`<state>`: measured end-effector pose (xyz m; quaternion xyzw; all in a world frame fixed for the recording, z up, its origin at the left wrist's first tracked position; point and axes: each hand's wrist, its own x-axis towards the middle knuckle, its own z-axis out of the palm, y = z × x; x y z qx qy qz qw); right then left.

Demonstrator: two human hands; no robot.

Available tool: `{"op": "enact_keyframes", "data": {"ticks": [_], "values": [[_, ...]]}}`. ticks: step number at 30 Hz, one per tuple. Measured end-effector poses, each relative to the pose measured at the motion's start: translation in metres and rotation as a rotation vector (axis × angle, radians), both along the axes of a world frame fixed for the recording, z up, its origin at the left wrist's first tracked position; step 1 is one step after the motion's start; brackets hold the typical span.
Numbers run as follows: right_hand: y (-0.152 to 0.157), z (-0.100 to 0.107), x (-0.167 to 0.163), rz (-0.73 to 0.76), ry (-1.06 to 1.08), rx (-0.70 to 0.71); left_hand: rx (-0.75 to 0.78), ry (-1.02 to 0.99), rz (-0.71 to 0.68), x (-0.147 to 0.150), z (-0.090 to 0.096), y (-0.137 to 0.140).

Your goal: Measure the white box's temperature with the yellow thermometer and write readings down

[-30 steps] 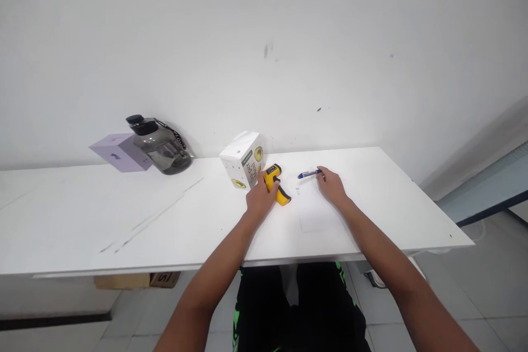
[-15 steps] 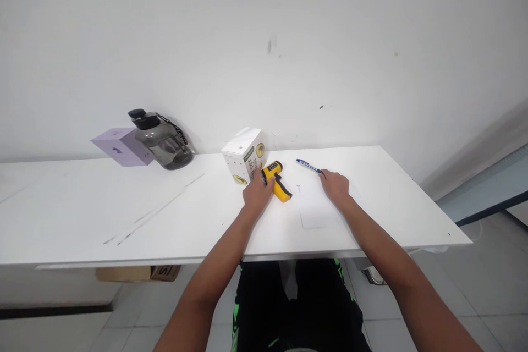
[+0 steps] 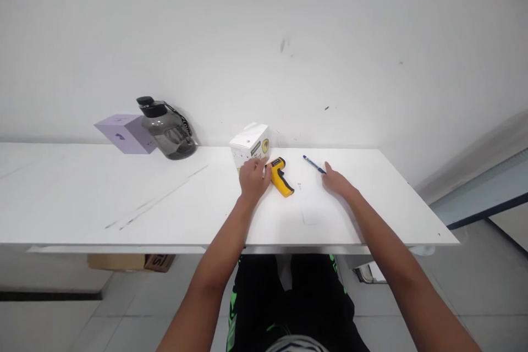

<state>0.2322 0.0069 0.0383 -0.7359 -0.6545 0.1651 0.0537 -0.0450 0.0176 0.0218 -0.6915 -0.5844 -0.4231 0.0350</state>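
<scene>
My left hand (image 3: 253, 180) lies between a white box (image 3: 250, 140) with avocado pictures and a yellow-and-black infrared thermometer (image 3: 282, 179). Its fingers are apart, with the thumb beside the front end of the thermometer, which lies on its side. The hand hides the lower part of the box. At the near end of a blue pen (image 3: 314, 164) is my right hand (image 3: 336, 181), its fingers closing on that end while one finger points up. White paper (image 3: 313, 203) lies flat between the two hands.
A grey, dark-capped water bottle (image 3: 169, 135) leans against a lilac box (image 3: 127, 135) at the left. The white table (image 3: 144, 192) stands against a wall, and its right edge slants towards the floor. A cardboard box (image 3: 117, 262) sits below.
My left hand has loosened from the thermometer's front end, and its fingers have lifted. A finger of my right hand has risen by the pen. The view has shifted slightly.
</scene>
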Motion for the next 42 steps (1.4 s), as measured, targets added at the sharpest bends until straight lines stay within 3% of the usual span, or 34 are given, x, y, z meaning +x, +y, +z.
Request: {"op": "enact_keyframes", "data": {"ticks": [3, 5, 8, 11, 14, 19, 22, 26, 29, 34, 42], "values": [[-0.012, 0.020, -0.013, 0.023, 0.021, 0.073, 0.244, -0.203, 0.120, -0.009, 0.005, 0.002], [-0.019, 0.028, -0.038, 0.068, 0.055, 0.175, 0.251, -0.341, 0.176, -0.008, 0.005, 0.004], [-0.018, 0.026, -0.089, 0.153, 0.052, 0.189, 0.040, -0.504, 0.219, -0.003, 0.000, 0.010], [-0.007, 0.015, -0.134, 0.187, -0.022, 0.082, -0.191, -0.602, 0.270, -0.004, -0.008, 0.017], [0.008, 0.009, -0.156, 0.135, -0.027, 0.029, -0.274, -0.613, 0.248, -0.011, -0.010, 0.019], [0.019, 0.015, -0.140, 0.019, 0.249, 0.073, -0.265, -0.653, 0.237, -0.018, -0.006, 0.016], [0.010, 0.018, -0.119, -0.046, 0.518, 0.251, -0.219, -0.753, 0.159, -0.013, -0.004, 0.014], [-0.010, 0.010, -0.102, -0.021, 0.863, 0.545, -0.166, -0.857, -0.004, -0.003, -0.003, 0.012], [-0.023, 0.001, -0.102, -0.038, 1.062, 0.560, -0.148, -0.901, -0.130, 0.002, -0.003, 0.010], [-0.035, -0.006, -0.110, 0.061, 1.075, 0.434, -0.176, -0.902, -0.236, 0.003, -0.006, 0.011], [-0.035, -0.005, -0.112, 0.096, 1.008, 0.452, -0.210, -0.824, -0.319, 0.005, -0.011, 0.010]]}}
